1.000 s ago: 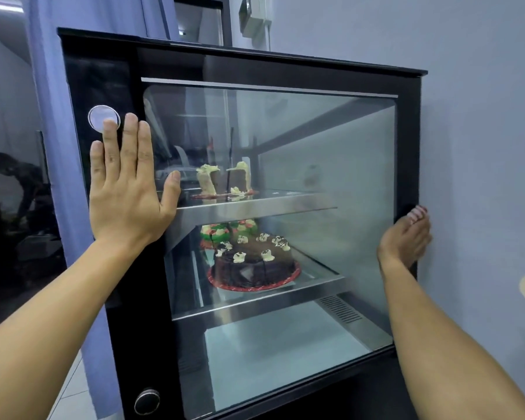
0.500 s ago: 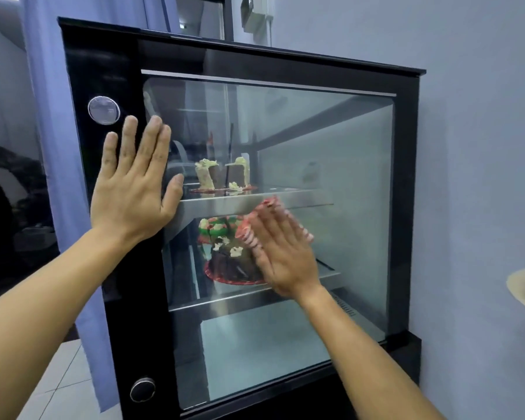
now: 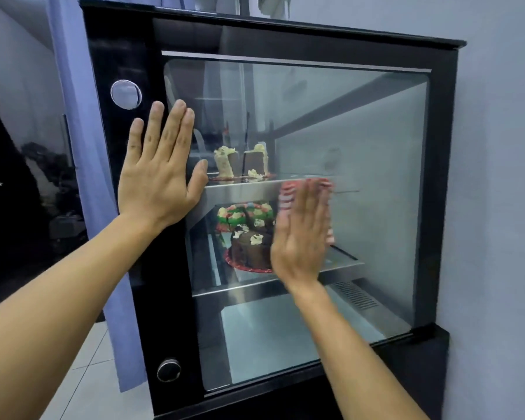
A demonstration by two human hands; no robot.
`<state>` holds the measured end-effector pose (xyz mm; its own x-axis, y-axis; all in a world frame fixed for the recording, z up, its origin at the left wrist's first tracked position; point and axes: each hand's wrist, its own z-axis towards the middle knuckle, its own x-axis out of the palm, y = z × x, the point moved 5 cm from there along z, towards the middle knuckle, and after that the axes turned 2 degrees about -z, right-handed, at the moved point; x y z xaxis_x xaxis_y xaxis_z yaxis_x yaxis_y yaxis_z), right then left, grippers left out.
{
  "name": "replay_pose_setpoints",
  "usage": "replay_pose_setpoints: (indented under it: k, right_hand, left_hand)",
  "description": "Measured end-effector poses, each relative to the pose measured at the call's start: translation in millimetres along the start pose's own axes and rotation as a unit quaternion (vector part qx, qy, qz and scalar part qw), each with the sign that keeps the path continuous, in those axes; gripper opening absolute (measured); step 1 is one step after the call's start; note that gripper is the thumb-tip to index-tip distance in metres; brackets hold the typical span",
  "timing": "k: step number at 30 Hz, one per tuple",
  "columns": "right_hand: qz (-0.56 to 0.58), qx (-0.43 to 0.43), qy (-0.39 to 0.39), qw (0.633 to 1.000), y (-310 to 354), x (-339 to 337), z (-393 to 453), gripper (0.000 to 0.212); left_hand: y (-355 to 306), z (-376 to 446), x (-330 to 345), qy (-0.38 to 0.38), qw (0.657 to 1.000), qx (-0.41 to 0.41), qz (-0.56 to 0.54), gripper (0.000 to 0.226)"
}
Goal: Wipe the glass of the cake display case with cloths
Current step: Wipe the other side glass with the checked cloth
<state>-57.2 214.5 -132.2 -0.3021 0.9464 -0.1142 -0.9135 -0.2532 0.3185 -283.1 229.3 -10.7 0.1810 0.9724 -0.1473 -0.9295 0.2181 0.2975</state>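
On the display case glass, left hand flat, right hand pressing cloth, fingers straight.

Left hand flat, fingers straight, on black frame at left edge of display case glass; right hand flat mid-pane, motion-blurred, pressing red-and-white cloth to glass, partly covering chocolate cake on lower shelf; cake slices on upper shelf.

L hand flat, fingers straight; R hand flat, blurred.
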Motion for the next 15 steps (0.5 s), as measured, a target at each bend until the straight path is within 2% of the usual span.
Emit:
replay_pose_setpoints:
  k: [1,2,3,4,5,7,9,10,11,12,13,14,15]
  right_hand:
    - [-0.002,-0.119,0.041,0.992,39.3,9.5,-20.9,0.061]
    - [0.001,-0.203,0.065,0.977,58.7,14.5,-34.7,0.06]
    - [0.003,-0.246,0.063,0.967,60.5,13.6,-35.1,0.06]
    - [0.0,-0.242,0.046,0.969,46.1,10.4,-25.1,0.06]
    - [-0.013,-0.196,0.03,0.98,21.2,7.2,-11.2,0.061]
    - [-0.036,-0.004,-0.017,0.999,-40.4,-6.7,20.6,0.064]
    - [-0.018,0.165,-0.05,0.985,-64.0,-14.2,36.8,0.068]
    - [-0.001,0.203,-0.067,0.977,-51.2,-10.9,38.6,0.069]
    - [0.008,0.196,-0.073,0.978,-25.5,-4.6,36.0,0.067]
    - [0.011,0.141,-0.062,0.988,9.0,4.6,27.1,0.065]
    - [0.008,0.034,-0.034,0.999,48.9,16.5,12.2,0.065]
    - [0.001,-0.097,0.01,0.995,87.1,30.0,-11.5,0.067]
    - [-0.012,-0.223,0.055,0.973,117.3,40.6,-40.8,0.067]
  left_hand:
    - [-0.5,-0.7,-1.0,0.003,1.0,-0.001,-0.003,0.074]
    - [-0.4,-0.1,-2.1,0.006,1.0,0.003,-0.004,0.075]
    - [1.9,3.6,-5.7,0.008,1.0,0.016,0.001,0.076]
    - [6.2,9.9,-10.4,0.01,0.999,0.038,0.014,0.076]
    - [12.0,17.3,-15.7,0.013,0.997,0.071,0.03,0.074]
    - [24.3,30.7,-23.3,0.018,0.987,0.147,0.057,0.068]
    - [32.9,37.2,-25.6,0.018,0.981,0.181,0.069,0.068]
    - [33.1,37.7,-23.8,0.023,0.98,0.182,0.074,0.07]
    - [30.6,38.0,-20.4,0.031,0.979,0.185,0.078,0.07]
    - [28.7,36.9,-17.4,0.04,0.978,0.192,0.078,0.07]
    - [27.8,36.8,-16.0,0.047,0.976,0.2,0.076,0.069]
    - [27.8,37.4,-16.0,0.054,0.974,0.209,0.072,0.069]
    - [29.6,38.5,-17.0,0.059,0.972,0.218,0.069,0.069]
